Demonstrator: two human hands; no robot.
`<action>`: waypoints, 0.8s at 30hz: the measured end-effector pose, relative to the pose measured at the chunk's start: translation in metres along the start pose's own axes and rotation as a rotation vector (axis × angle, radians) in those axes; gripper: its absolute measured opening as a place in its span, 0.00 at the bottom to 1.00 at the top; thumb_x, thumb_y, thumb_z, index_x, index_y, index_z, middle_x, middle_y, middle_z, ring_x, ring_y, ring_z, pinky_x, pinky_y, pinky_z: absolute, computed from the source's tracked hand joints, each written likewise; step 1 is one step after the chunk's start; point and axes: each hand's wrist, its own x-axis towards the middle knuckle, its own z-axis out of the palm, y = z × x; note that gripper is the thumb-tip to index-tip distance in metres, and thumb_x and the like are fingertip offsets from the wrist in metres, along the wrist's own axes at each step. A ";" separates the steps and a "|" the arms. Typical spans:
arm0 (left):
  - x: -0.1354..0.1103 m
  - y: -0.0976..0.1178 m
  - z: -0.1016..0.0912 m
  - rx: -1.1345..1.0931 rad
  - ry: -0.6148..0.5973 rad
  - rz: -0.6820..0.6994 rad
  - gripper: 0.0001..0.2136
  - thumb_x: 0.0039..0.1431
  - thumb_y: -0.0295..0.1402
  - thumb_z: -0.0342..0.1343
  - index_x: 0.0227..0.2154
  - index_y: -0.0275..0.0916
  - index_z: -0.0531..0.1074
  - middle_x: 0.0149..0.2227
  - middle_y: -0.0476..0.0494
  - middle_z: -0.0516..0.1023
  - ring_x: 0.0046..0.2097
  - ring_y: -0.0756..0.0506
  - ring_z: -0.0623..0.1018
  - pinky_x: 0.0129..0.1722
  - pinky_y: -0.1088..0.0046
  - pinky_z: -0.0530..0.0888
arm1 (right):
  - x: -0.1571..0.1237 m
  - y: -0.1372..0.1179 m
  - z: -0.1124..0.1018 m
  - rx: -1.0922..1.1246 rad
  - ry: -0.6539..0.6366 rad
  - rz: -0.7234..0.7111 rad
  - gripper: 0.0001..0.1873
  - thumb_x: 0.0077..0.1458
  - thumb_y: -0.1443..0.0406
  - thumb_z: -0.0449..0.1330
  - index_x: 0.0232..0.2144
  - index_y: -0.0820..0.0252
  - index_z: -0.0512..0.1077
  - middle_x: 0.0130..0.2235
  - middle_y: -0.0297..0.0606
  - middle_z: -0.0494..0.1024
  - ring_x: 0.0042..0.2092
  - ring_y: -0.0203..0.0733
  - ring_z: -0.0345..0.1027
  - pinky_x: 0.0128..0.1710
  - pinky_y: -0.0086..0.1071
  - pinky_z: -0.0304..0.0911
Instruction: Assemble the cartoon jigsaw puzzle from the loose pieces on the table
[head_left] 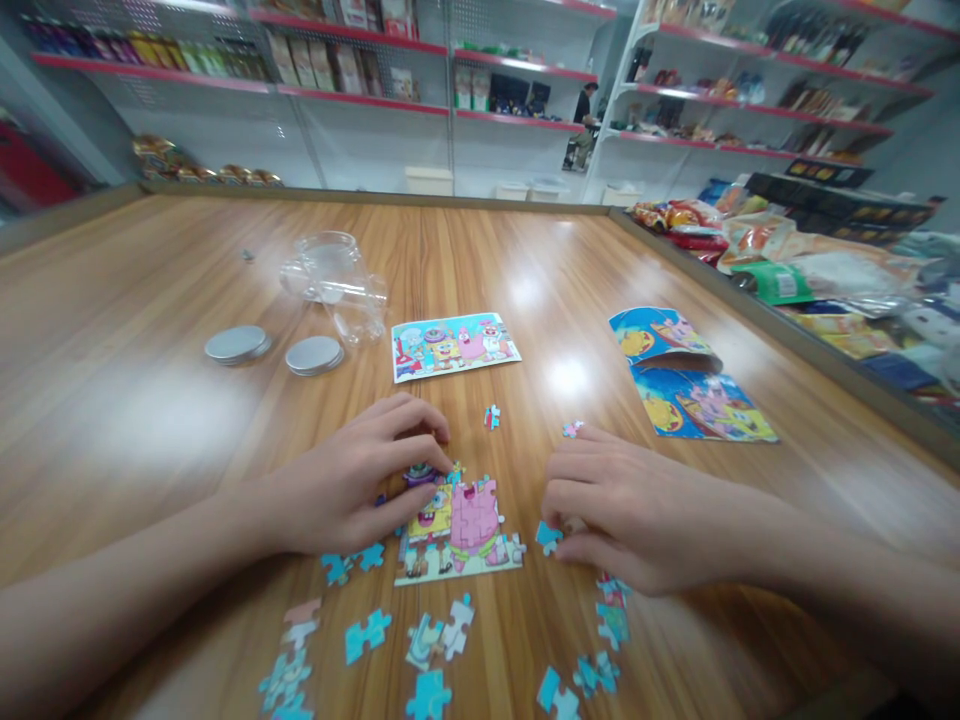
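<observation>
A partly assembled jigsaw puzzle with yellow and pink cartoon figures lies on the wooden table in front of me. My left hand rests over its upper left part, fingers bent and apart, thumb and index finger touching the puzzle. Close by the left index fingertip is a small blue and yellow piece. To the right of the puzzle, my right hand is curled, with a blue jigsaw piece at its thumb and index fingertips. Above its knuckles lies a pink piece.
Loose pieces are scattered nearer me. Beyond the puzzle lie a picture card, a curled blue sheet, round metal lids and clear plastic jars. Packaged goods line the right edge; shelves stand behind.
</observation>
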 end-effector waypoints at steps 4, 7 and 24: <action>0.000 0.001 0.000 -0.004 0.006 0.006 0.06 0.62 0.27 0.55 0.41 0.39 0.72 0.49 0.38 0.69 0.51 0.41 0.70 0.51 0.62 0.70 | 0.001 0.000 0.003 -0.016 0.003 0.009 0.02 0.61 0.66 0.60 0.35 0.59 0.72 0.36 0.36 0.73 0.39 0.42 0.65 0.44 0.39 0.55; 0.000 0.002 -0.001 -0.005 0.004 0.005 0.06 0.62 0.27 0.55 0.41 0.39 0.72 0.49 0.39 0.69 0.51 0.41 0.71 0.51 0.62 0.70 | 0.002 -0.001 0.004 -0.005 -0.012 0.032 0.02 0.59 0.67 0.61 0.33 0.59 0.70 0.36 0.35 0.72 0.38 0.41 0.63 0.42 0.38 0.55; -0.001 0.004 -0.005 -0.015 -0.059 0.063 0.14 0.61 0.29 0.57 0.49 0.40 0.73 0.52 0.36 0.69 0.53 0.39 0.71 0.54 0.59 0.71 | 0.007 0.005 0.015 0.177 0.312 -0.032 0.05 0.63 0.70 0.58 0.40 0.62 0.75 0.33 0.37 0.76 0.36 0.38 0.67 0.38 0.33 0.59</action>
